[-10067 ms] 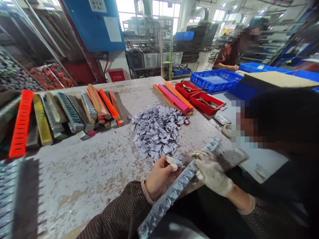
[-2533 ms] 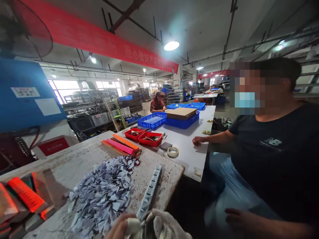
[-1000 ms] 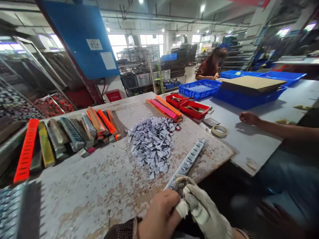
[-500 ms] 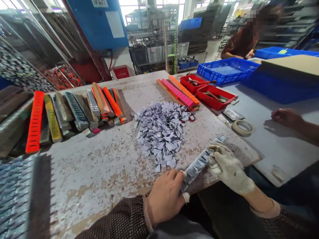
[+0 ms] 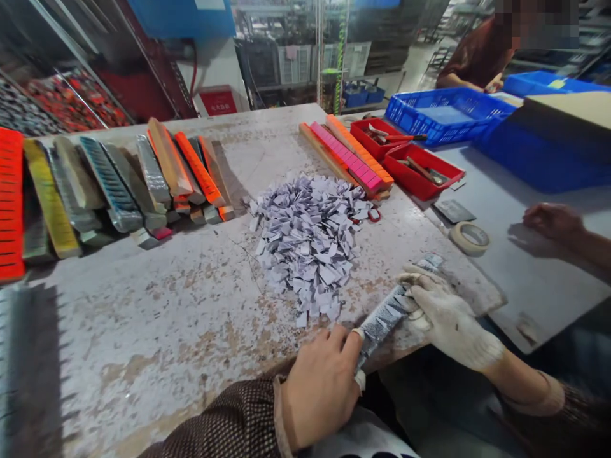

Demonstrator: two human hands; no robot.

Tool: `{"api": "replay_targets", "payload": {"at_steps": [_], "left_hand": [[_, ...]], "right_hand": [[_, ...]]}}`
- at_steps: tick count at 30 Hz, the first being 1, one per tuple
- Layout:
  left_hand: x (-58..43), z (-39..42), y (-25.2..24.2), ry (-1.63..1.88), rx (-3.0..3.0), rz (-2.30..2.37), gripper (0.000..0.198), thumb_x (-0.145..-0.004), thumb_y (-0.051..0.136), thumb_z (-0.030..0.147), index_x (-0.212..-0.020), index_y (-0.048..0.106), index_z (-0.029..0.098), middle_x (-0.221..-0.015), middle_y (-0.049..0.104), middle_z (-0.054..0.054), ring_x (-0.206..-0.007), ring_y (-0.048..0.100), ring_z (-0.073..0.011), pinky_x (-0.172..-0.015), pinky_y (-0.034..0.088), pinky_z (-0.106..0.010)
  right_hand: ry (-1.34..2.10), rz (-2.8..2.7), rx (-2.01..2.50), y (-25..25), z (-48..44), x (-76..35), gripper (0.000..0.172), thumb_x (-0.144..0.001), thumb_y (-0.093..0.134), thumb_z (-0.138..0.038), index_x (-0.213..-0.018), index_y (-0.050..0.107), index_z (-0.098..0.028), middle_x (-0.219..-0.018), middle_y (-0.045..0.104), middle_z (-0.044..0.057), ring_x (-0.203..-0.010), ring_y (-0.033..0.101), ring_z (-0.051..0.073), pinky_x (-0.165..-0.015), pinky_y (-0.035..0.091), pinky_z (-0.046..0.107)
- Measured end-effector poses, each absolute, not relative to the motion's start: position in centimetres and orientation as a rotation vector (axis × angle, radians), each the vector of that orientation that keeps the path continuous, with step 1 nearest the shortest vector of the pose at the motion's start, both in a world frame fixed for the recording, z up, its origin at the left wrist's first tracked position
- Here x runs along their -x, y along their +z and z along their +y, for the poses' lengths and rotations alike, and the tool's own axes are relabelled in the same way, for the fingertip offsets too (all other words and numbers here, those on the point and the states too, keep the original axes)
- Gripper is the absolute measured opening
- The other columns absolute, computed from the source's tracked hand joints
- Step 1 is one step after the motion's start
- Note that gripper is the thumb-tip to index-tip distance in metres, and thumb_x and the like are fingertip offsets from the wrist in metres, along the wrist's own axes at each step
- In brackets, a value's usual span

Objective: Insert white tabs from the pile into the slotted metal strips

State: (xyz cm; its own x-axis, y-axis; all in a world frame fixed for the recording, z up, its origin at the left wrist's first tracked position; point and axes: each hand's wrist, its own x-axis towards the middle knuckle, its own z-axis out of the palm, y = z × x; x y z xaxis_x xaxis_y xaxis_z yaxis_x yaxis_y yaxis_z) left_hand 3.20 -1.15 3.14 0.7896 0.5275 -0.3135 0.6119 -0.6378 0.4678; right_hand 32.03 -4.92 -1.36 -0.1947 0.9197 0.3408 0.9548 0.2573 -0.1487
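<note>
A glittery silver-grey slotted bar (image 5: 383, 323) lies slanted at the table's front edge, with small white pointed bits along its face. My left hand (image 5: 322, 385), bare with white wraps on the thumb and a fingertip, is closed around its near end. Over the far part, my right hand (image 5: 446, 321) in a white knit glove is closed on the bar, and its fingers hide what is beneath them. A small silvery piece (image 5: 430, 261) shows just beyond the glove. Behind my hands is a heap of small white paper-like pieces (image 5: 310, 245).
Several slotted bars (image 5: 114, 181) lie at the left; pink and orange bars (image 5: 351, 159) lie behind the heap. Red trays (image 5: 422, 172), a tape roll (image 5: 470, 238) and a blue crate (image 5: 449, 114) are at right. Another person's hand (image 5: 554, 221) rests on the adjoining table.
The view has tilted down and shifted slightly, so the left-hand bars sit nearer the picture's edge. Both hands still hold the bar, which is turned a little.
</note>
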Motion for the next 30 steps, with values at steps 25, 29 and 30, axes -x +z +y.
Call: {"api": "replay_targets", "payload": {"at_steps": [25, 29, 30], "left_hand": [[-2.2, 4.3, 4.7, 0.012, -2.612, 1.053, 0.022, -0.097, 0.066, 0.032, -0.110, 0.061, 0.015, -0.103, 0.068, -0.009, -0.092, 0.065, -0.0263, -0.076, 0.054, -0.036], [-5.8, 7.4, 3.4, 0.067, -2.785, 1.128, 0.020, -0.097, 0.064, 0.022, -0.113, 0.062, 0.011, -0.113, 0.067, -0.015, -0.108, 0.063, -0.0316, -0.087, 0.054, -0.042], [-6.5, 7.9, 3.0, 0.060, -2.789, 1.142, 0.017, -0.097, 0.063, 0.020, -0.111, 0.063, 0.011, -0.112, 0.067, -0.016, -0.108, 0.064, -0.0320, -0.087, 0.054, -0.042]], "right_hand": [[-0.152, -2.146, 1.510, -1.6, -5.6, -26.9, 0.005, -0.095, 0.055, -0.023, -0.095, 0.060, -0.022, -0.120, 0.067, 0.014, -0.119, 0.063, 0.032, -0.108, 0.050, 0.051], [-0.082, -1.958, 1.571, -1.7, -6.7, -27.6, 0.011, -0.099, 0.053, -0.031, -0.095, 0.060, -0.024, -0.123, 0.067, 0.014, -0.115, 0.066, 0.031, -0.097, 0.058, 0.047], [-0.083, -1.910, 1.584, -1.8, -7.1, -27.8, 0.011, -0.100, 0.051, -0.031, -0.098, 0.060, -0.024, -0.123, 0.066, 0.015, -0.112, 0.067, 0.030, -0.093, 0.059, 0.046]]}}
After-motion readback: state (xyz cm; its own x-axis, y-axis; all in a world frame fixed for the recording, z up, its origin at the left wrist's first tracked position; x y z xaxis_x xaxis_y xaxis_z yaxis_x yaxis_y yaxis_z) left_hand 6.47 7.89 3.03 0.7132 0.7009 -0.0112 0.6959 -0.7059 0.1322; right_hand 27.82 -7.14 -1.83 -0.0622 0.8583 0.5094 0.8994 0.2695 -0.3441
